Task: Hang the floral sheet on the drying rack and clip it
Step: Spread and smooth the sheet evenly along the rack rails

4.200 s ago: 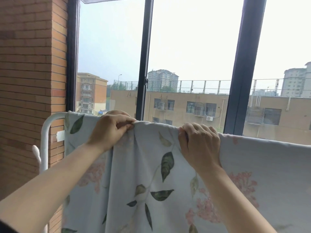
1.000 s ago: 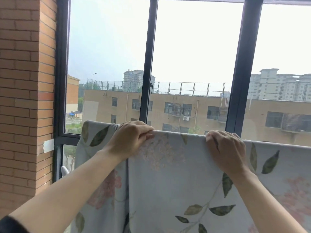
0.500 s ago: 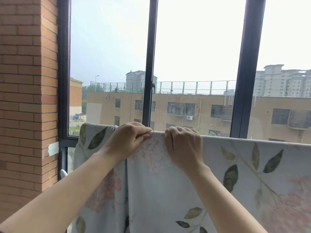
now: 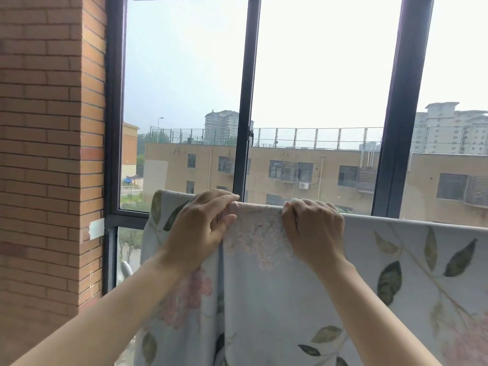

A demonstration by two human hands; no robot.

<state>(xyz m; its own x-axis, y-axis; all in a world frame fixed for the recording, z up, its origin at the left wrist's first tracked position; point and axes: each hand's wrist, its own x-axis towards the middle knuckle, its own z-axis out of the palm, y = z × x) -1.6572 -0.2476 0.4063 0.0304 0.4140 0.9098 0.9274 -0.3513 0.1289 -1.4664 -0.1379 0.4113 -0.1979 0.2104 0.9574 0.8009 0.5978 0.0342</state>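
1 floral sheet (image 4: pixel 264 307), draped, top fold under 2 hands, rest hanging below them. L hand (image 4: pixel 203 225) pinches fold; R hand (image 4: pixel 314 231) just beside, fingers curled over same fold.

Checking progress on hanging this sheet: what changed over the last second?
The right hand slid left along the top edge of the floral sheet toward the left hand and grips there. The left hand kept its grip; the sheet stays draped.
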